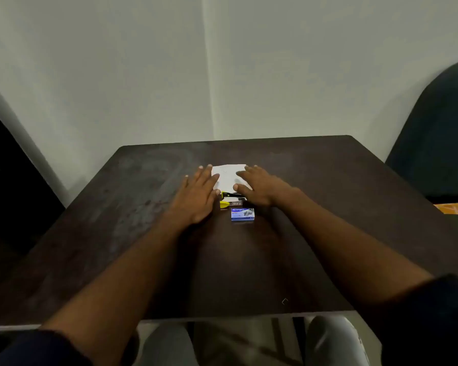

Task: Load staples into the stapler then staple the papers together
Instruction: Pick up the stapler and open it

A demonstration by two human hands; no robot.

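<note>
A small stack of white papers (227, 177) lies on the dark brown table (249, 260), a little beyond its middle. Just in front of the papers sits a yellow and black stapler (230, 199). A blue staple box (242, 214) lies flat right in front of the stapler. My left hand (197, 192) rests palm down, fingers spread, on the table at the papers' left edge. My right hand (259, 184) lies palm down over the papers' right side, its thumb close to the stapler. Neither hand holds anything.
A single loose staple (284, 301) lies near the table's front edge. A dark chair back (439, 143) stands at the right, a dark object (8, 175) at the left. The wall (222, 75) runs close behind the table. My knees (328, 339) show below the front edge.
</note>
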